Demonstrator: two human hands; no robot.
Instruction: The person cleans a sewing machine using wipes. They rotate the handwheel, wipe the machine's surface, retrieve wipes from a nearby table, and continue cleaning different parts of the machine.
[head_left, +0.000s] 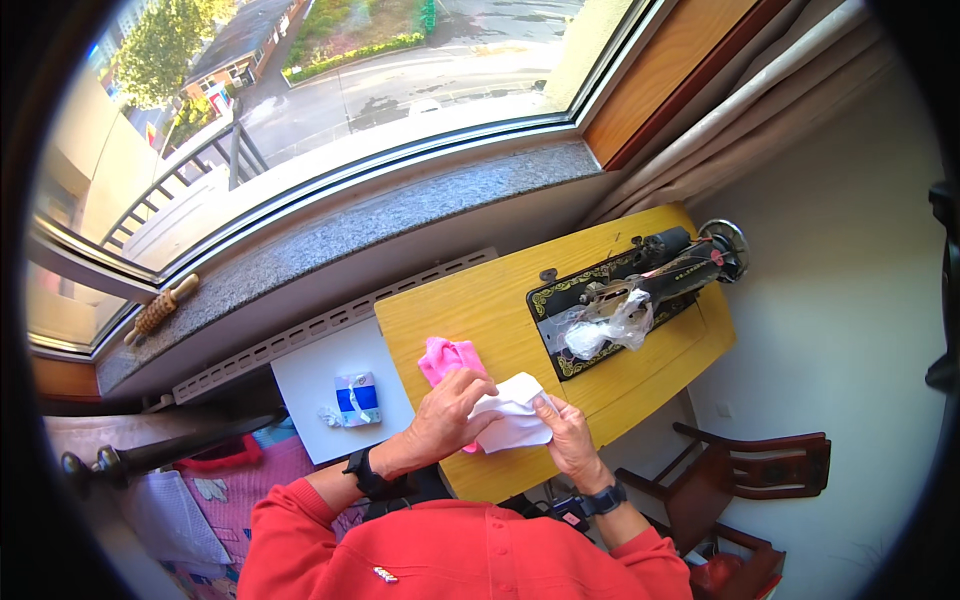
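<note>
A folded white cloth (514, 420) is held up over the front left part of a yellow wooden sewing table. My right hand (566, 435) grips its right edge, thumb on top. At its left side, my left hand (448, 409) has the thumb lying on the fabric and the fingers curled at the upper left edge. A pink towel-like cloth (448, 354) lies on the table just beyond my left hand, partly covered by it. A bit of pink also shows beneath the white cloth.
A black sewing machine (675, 274) draped with a clear plastic bag (607, 330) stands on the yellow tabletop (465, 300). Left is a white surface (307, 375) with a tissue pack (358, 400). A wooden chair (720, 465) stands right; a wooden roller (161, 309) lies on the stone windowsill (375, 221).
</note>
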